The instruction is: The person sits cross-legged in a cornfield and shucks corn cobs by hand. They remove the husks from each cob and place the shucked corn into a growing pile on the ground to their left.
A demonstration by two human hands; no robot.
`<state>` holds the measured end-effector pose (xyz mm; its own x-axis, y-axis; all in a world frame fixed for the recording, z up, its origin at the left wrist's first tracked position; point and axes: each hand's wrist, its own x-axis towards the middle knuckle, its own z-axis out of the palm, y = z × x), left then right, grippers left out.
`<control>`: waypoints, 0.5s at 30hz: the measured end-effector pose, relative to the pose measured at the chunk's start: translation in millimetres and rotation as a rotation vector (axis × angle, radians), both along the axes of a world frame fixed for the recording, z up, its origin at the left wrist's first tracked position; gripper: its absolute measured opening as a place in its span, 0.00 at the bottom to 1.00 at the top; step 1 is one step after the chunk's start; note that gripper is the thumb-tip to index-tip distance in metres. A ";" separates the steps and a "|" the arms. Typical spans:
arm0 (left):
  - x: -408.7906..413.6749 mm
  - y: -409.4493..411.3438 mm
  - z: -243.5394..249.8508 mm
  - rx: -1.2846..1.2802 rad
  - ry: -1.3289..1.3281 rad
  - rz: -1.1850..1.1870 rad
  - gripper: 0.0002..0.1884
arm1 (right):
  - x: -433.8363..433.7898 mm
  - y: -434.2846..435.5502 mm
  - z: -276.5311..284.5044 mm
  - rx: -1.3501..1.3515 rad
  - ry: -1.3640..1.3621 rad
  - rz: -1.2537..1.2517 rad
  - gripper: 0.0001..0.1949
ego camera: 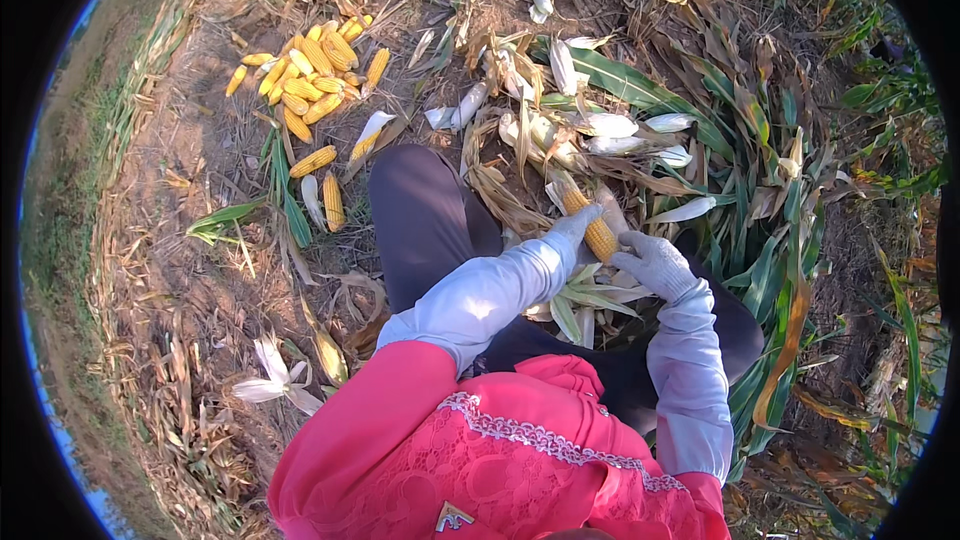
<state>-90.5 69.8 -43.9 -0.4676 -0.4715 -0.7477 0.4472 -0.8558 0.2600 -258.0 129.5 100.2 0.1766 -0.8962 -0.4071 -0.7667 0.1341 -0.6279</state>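
Observation:
A yellow ear of corn (pixel 587 221), its kernels bare, slants between my two gloved hands in front of my crossed legs. My left hand (pixel 577 227), in a pale knit glove, grips the ear around its middle. At the ear's near end, my right hand (pixel 655 264) has its thumb and fingers against the tip; whether it grips or only touches is hard to tell. Pale husk (pixel 556 193) shows at the far end of the ear. Loose peeled husks (pixel 589 300) lie below the hands, between my legs.
A pile of husked yellow corn ears (pixel 311 75) lies on the soil ahead to the left. Ears in white husks (pixel 611 131) are heaped ahead of my hands. Green corn leaves (pixel 765 277) and stalks line the right side. An opened husk (pixel 279 379) lies at left.

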 end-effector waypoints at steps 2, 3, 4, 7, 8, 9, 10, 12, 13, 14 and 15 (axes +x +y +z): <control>10.1 -9.3 -15.4 0.120 -0.096 0.084 0.22 | -20.7 -12.5 14.8 0.003 0.071 -0.013 0.26; 22.1 -19.5 -20.4 0.152 -0.088 0.132 0.21 | -34.8 -14.9 13.5 -0.116 0.070 -0.071 0.25; 39.5 -35.0 -26.2 0.129 -0.046 0.219 0.21 | -49.6 -20.8 4.7 -0.171 0.058 -0.130 0.24; 94.6 -112.5 23.6 -0.076 -0.055 0.542 0.19 | -87.0 -27.0 13.7 -0.131 -0.010 -0.332 0.24; 126.9 -140.4 43.8 -0.374 0.167 0.686 0.20 | -94.0 -25.4 13.1 -0.085 -0.085 -0.417 0.24; 128.5 -165.8 91.5 -0.232 -0.079 1.073 0.19 | -107.2 -17.9 11.4 -0.029 -0.140 -0.531 0.24; 181.3 -190.3 88.1 -0.497 -0.069 1.104 0.19 | -109.8 -19.0 13.6 0.049 -0.111 -0.510 0.26; 215.6 -208.0 130.0 -0.675 -0.134 1.074 0.17 | -128.1 -19.4 8.6 -0.195 0.127 -0.350 0.28; 228.2 -216.7 139.2 -0.735 -0.167 1.049 0.14 | -129.6 -24.1 9.8 -0.243 0.027 -0.401 0.27; 255.8 -227.1 134.3 -0.765 -0.211 0.905 0.13 | -127.5 -29.5 16.7 -0.239 -0.099 -0.444 0.27; 264.6 -233.2 126.5 -0.796 -0.251 0.763 0.12 | -130.7 -34.1 17.3 -0.275 -0.105 -0.446 0.27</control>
<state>174.2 -163.4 82.6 0.2670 -0.9536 -0.1392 0.6402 0.0676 0.7652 -388.6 95.4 117.5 -0.2184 -0.9647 -0.1475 -0.6043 0.2524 -0.7557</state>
